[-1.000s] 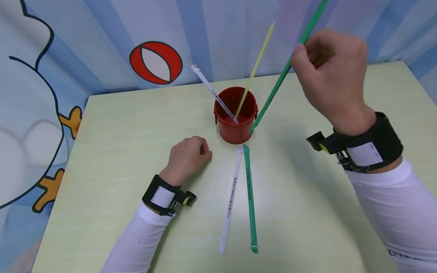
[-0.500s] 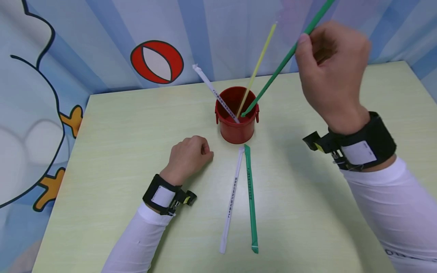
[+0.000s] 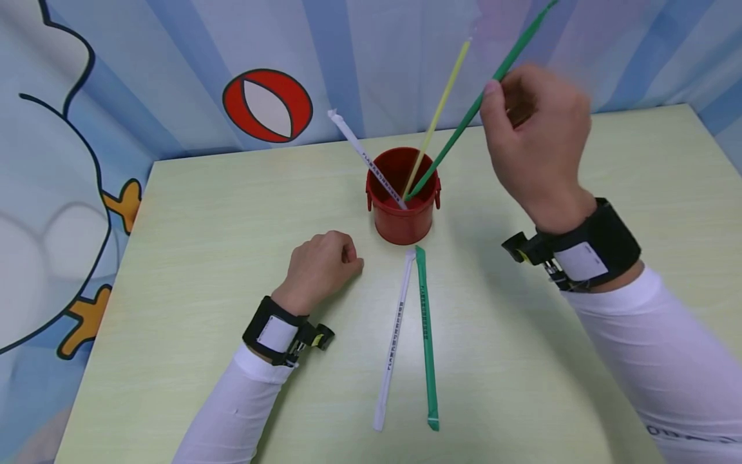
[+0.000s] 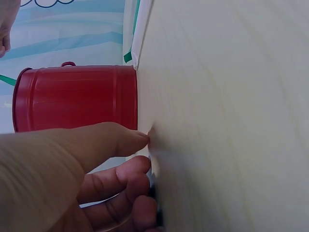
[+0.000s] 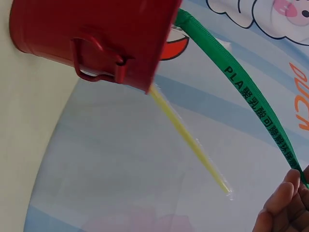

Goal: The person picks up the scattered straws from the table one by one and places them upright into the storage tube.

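My right hand (image 3: 539, 142) pinches a green paper-wrapped straw (image 3: 458, 131) above and to the right of a small red bucket (image 3: 402, 225). This straw slants down, its lower end inside the bucket's mouth. A white wrapped straw (image 3: 361, 152) and a yellow straw (image 3: 438, 113) in clear wrap lean out of the same bucket. In the right wrist view, the held green straw (image 5: 241, 84) bows and bears black print. My left hand (image 3: 319, 270) rests on the table left of the bucket, fingers loosely curled, holding nothing; the left wrist view shows the bucket (image 4: 79, 96) beyond its thumb.
In front of the bucket, a white wrapped straw (image 3: 395, 341) and a green wrapped straw (image 3: 427, 335) lie side by side on the pale wooden table (image 3: 203, 258). A cartoon-printed curtain (image 3: 394, 71) hangs behind the table and along its left side.
The green straw's lower end has moved from outside the bucket's right side into its mouth. My right hand has since shifted left and down with it. The left hand has stayed still.
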Tool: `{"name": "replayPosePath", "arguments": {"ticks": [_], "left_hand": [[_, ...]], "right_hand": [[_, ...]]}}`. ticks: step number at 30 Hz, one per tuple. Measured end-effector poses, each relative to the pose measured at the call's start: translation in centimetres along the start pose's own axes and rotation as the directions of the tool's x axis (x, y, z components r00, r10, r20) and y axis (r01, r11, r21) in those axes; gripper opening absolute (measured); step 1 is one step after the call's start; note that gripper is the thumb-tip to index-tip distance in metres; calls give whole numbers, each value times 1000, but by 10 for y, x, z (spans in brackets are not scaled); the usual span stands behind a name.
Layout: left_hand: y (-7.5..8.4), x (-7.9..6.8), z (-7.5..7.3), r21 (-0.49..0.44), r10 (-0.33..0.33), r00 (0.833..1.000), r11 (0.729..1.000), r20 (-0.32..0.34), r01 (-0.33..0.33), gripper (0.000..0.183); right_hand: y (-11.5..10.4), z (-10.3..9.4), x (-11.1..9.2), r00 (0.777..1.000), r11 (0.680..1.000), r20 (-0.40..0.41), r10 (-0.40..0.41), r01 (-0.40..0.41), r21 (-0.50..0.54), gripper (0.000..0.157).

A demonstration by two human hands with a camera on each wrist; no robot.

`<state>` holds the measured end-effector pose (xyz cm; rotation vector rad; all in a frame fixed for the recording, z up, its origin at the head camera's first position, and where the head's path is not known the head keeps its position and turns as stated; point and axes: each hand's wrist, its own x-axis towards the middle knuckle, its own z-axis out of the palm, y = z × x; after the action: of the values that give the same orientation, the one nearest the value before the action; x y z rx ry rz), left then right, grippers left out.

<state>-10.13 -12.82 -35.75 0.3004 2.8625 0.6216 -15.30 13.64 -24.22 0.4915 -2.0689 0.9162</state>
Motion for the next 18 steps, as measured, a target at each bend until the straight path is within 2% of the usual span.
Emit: {"name": "replayPosePath", "arguments": {"ticks": [6, 13, 18], "left_hand": [[0, 0, 0, -3, -4, 1000, 1000, 1, 4, 18], [0, 0, -1, -3, -8, 1000, 1000, 2, 8, 18], [1, 0, -1, -2, -10, 1000, 1000, 8, 10, 18]], "right_hand": [[4, 10, -11, 988, 989, 55, 145, -143, -36, 27], [9, 18, -21, 975, 984, 141, 174, -166, -68, 32], [11, 22, -24, 966, 980, 171, 194, -182, -85, 34]]}}
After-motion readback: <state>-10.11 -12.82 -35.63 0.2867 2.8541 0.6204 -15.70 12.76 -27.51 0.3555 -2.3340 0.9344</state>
